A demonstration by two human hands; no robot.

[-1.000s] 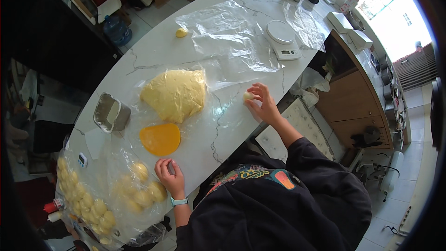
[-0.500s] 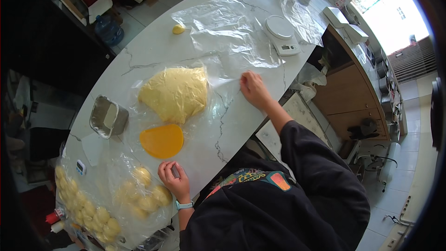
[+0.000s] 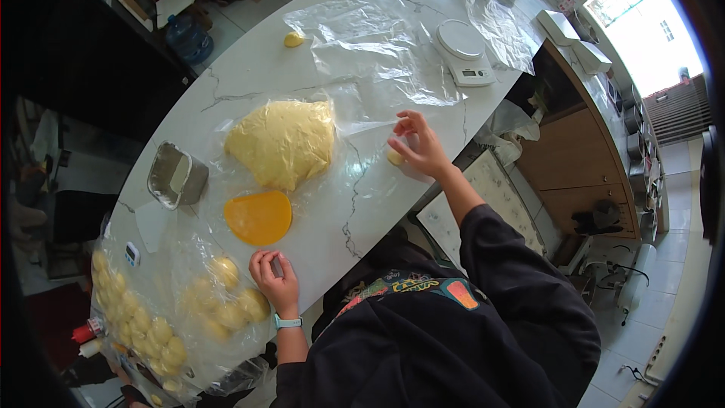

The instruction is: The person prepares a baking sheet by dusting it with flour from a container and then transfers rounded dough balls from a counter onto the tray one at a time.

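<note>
My right hand (image 3: 423, 145) hovers over the worktop with its fingers apart. Just beneath its thumb side lies a small piece of pale yellow dough (image 3: 394, 157), partly hidden by the hand. My left hand (image 3: 276, 281) rests near the table's front edge, its fingers loosely curled and nothing visible in them. Beside it is an orange dough scraper (image 3: 258, 217). A large mass of yellow dough (image 3: 283, 143) sits under clear plastic between the hands. To the left of my left hand, several dough balls (image 3: 225, 272) lie under a plastic sheet.
Beyond the hands are a white kitchen scale (image 3: 463, 49), crumpled plastic film (image 3: 362, 38) and a small dough piece (image 3: 294, 39). A metal loaf tin (image 3: 177, 175) and a small timer (image 3: 132, 254) stand at the left. More dough balls (image 3: 136, 325) lie under plastic at the lower left.
My right hand has opened from a closed shape, and a small dough piece now shows beneath it. The left hand stays curled near the scraper. The view has shifted slightly.
</note>
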